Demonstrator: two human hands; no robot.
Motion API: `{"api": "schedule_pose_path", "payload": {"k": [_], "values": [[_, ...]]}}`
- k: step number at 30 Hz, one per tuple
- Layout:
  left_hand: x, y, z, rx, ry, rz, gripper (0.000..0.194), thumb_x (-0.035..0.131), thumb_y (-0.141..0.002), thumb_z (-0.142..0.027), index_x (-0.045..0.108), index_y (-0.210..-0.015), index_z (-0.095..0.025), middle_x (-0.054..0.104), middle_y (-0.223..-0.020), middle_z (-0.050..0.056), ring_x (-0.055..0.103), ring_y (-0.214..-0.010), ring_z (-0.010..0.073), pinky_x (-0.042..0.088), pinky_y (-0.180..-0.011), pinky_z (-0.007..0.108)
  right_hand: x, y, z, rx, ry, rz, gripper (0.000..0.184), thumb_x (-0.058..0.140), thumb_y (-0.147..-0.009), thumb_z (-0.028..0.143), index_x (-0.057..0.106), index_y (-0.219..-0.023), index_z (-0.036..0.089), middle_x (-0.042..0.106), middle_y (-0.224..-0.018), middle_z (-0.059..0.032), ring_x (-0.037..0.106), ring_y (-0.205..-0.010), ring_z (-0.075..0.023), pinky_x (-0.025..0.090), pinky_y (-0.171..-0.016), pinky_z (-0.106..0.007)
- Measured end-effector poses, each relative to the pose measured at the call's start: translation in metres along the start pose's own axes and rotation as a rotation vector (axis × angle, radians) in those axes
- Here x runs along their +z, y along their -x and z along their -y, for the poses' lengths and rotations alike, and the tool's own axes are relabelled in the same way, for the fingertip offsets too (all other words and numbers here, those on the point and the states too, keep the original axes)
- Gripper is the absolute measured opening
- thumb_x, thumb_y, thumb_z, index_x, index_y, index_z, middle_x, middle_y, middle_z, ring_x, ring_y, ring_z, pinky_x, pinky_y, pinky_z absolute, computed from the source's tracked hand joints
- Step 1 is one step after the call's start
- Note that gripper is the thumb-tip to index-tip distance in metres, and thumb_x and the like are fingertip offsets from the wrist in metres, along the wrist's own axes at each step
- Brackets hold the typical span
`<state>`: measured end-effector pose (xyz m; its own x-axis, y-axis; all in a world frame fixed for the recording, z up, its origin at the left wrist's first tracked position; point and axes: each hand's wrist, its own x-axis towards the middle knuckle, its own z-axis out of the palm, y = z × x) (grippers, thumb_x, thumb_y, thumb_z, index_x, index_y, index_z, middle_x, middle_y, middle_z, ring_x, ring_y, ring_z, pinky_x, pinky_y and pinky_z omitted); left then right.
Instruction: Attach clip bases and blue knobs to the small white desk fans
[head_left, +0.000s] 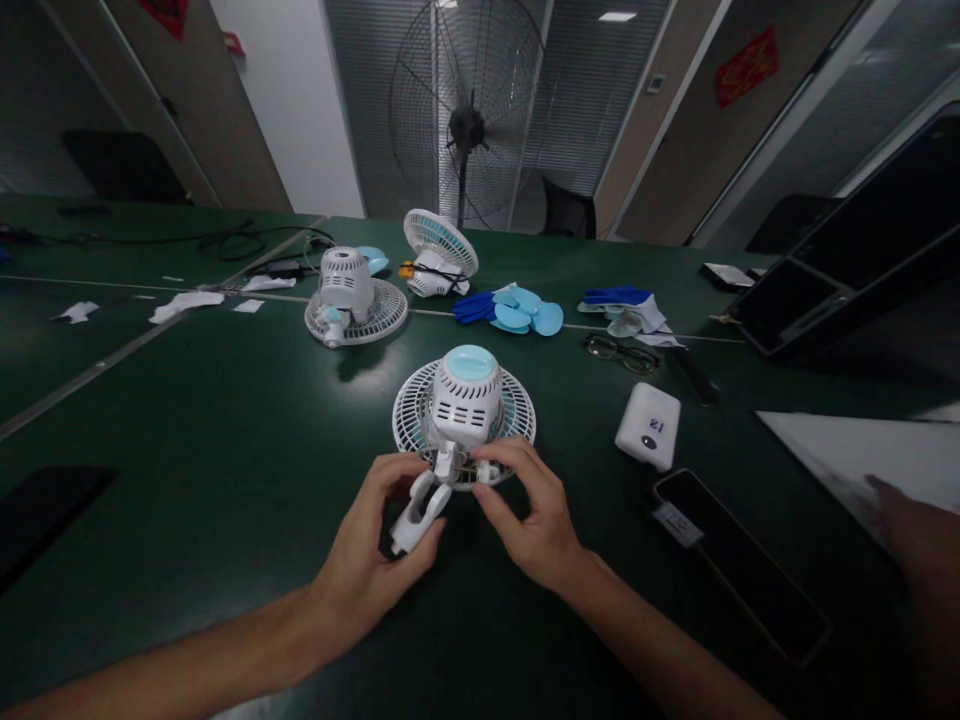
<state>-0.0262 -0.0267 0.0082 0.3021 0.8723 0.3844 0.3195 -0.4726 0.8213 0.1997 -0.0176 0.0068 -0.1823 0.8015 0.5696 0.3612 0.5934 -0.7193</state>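
Note:
A small white fan (466,400) lies grille-down on the green table, its slotted motor housing with a light blue cap facing up. My left hand (382,525) is closed around a white clip (420,512) with a forked end, at the fan's near side. A white joint piece (448,462) sits between the clip and the housing. My right hand (529,505) pinches a small white part (486,471) between thumb and forefinger, just right of that joint. What kind of part it is I cannot make out.
Two more small fans (346,290) (439,255) stand farther back. Beyond my fan lie light blue fan blades (525,310) and blue gloves (472,307). At right are glasses (622,352), a white device (649,425), a phone (739,560) and another person's hand (911,525) by white paper (862,455).

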Motion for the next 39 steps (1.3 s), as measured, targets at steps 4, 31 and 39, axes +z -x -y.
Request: {"api": "schedule_pose_path", "payload": {"k": [4, 31, 39], "values": [[0.005, -0.005, -0.007, -0.097, 0.085, -0.048, 0.034, 0.065, -0.09, -0.019, 0.055, -0.121, -0.031, 0.06, -0.116, 0.008, 0.066, -0.1, 0.0252, 0.061, -0.08, 0.04, -0.001, 0.0, -0.002, -0.025, 0.012, -0.02, 0.029, 0.064, -0.095, 0.019, 0.062, -0.123, 0.024, 0.068, -0.111, -0.0078, 0.064, -0.104, -0.0251, 0.054, -0.091, -0.043], [0.031, -0.007, 0.0, -0.294, 0.36, -0.164, 0.042, 0.069, -0.092, -0.028, 0.046, -0.128, -0.028, 0.063, -0.11, 0.004, 0.068, -0.1, 0.0221, 0.06, -0.09, 0.037, 0.004, 0.003, -0.002, -0.119, 0.066, 0.003, 0.033, 0.067, -0.095, 0.013, 0.063, -0.125, 0.024, 0.066, -0.112, -0.0079, 0.066, -0.104, -0.0235, 0.059, -0.091, -0.042], [0.029, 0.006, -0.003, -0.232, 0.38, -0.151, 0.043, 0.063, -0.1, -0.029, 0.053, -0.142, -0.031, 0.054, -0.139, 0.008, 0.061, -0.123, 0.0244, 0.056, -0.105, 0.037, 0.004, 0.001, -0.006, -0.195, 0.052, -0.013, 0.039, 0.067, -0.096, 0.007, 0.063, -0.13, 0.025, 0.07, -0.115, -0.0074, 0.069, -0.109, -0.0226, 0.06, -0.094, -0.04]]}}
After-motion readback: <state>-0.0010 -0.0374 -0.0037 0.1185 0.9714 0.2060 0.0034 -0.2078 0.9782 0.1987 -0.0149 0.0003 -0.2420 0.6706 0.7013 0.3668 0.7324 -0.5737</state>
